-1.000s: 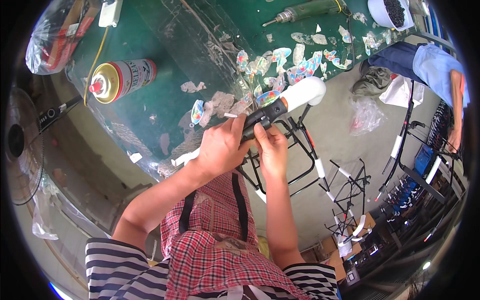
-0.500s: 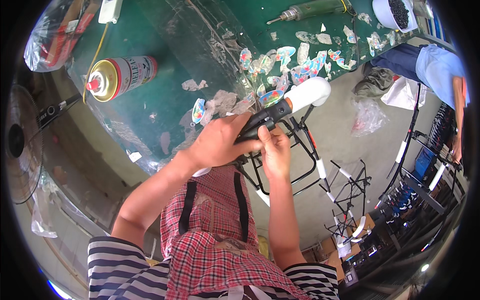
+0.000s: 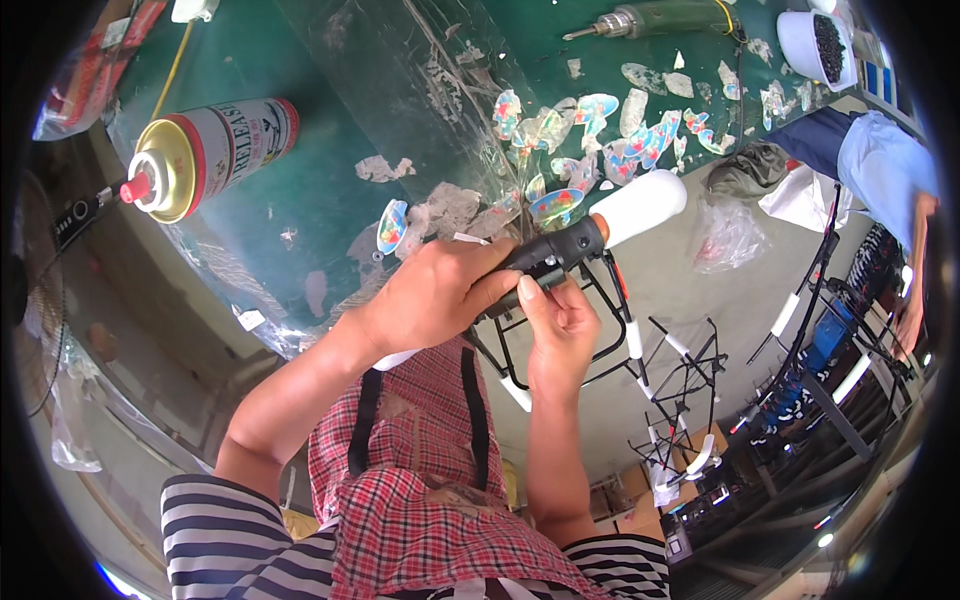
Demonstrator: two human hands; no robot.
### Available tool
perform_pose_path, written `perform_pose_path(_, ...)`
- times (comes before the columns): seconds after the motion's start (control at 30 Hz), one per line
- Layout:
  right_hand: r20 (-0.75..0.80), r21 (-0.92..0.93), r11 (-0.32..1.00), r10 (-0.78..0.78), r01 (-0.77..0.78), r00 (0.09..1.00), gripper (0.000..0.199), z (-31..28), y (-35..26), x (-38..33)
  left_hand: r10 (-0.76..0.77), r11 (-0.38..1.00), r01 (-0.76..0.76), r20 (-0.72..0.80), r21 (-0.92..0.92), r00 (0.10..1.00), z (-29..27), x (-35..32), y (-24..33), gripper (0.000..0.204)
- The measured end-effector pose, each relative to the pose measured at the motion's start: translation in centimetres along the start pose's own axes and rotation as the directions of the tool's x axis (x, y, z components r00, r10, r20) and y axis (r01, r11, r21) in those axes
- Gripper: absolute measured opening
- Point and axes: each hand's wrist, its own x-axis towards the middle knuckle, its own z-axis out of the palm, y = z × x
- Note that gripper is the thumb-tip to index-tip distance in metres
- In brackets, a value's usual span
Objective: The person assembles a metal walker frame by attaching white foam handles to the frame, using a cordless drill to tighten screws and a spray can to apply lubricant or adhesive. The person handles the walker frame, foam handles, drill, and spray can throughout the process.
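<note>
Over the bench's near edge, I hold a black plastic joint (image 3: 562,250) of a tubular frame. A thick white sleeve (image 3: 642,210) sticks out from the joint to the upper right. My left hand (image 3: 435,288) wraps round the joint from the left, its fingers closed. My right hand (image 3: 560,330) is under the joint, thumb tip pressed to its lower side and fingers curled; whether something small is pinched there is hidden. Black bent tubes (image 3: 600,370) with white sleeves hang below, beyond my right hand.
Peeled stickers (image 3: 640,140) and scraps litter the green bench (image 3: 300,190). A spray can (image 3: 215,155) lies at left; a power screwdriver (image 3: 655,20) and a white tub of dark small parts (image 3: 815,48) are far right. More black frames (image 3: 680,380) stand on the floor. Another person (image 3: 885,165) is at right.
The view has shifted, so the bench things sit differently in it. The joint has turned slightly, its white sleeve pointing further right. Both hands stay on it; the right fingers show more.
</note>
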Motion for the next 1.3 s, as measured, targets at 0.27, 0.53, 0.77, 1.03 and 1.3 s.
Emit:
perform_pose_path(0.27, 0.132, 0.124, 0.992, 0.013, -0.030, 0.991, 0.046, -2.2, 1.0, 0.4, 0.055, 0.996, -0.059, -0.070, -0.067, 0.996, 0.3, 0.0, -0.5, 0.027)
perform_pose_path(0.53, 0.212, 0.186, 0.982, -0.029, -0.011, 0.977, 0.049, -2.9, 1.5, 0.9, 0.006, 0.999, -0.009, -0.047, -0.047, 0.999, 0.2, 0.0, 0.0, 0.033)
perform_pose_path(0.77, 0.243, 0.242, 0.970, -0.067, 0.006, 0.968, 0.052, -3.5, 2.6, 1.2, 0.004, 1.000, -0.004, -0.022, -0.010, 1.000, 0.1, 0.0, 0.2, 0.037)
perform_pose_path(1.03, 0.255, 0.230, 0.973, -0.092, 0.032, 0.963, 0.053, -3.6, 2.8, 1.4, -0.019, 1.000, 0.019, -0.006, -0.011, 1.000, 0.1, 0.0, 0.2, 0.037)
perform_pose_path(1.3, 0.195, 0.165, 0.986, -0.048, 0.015, 0.980, 0.051, -2.5, 1.4, 0.9, -0.007, 1.000, 0.007, -0.033, -0.005, 0.999, 0.1, -0.1, 0.3, 0.038)
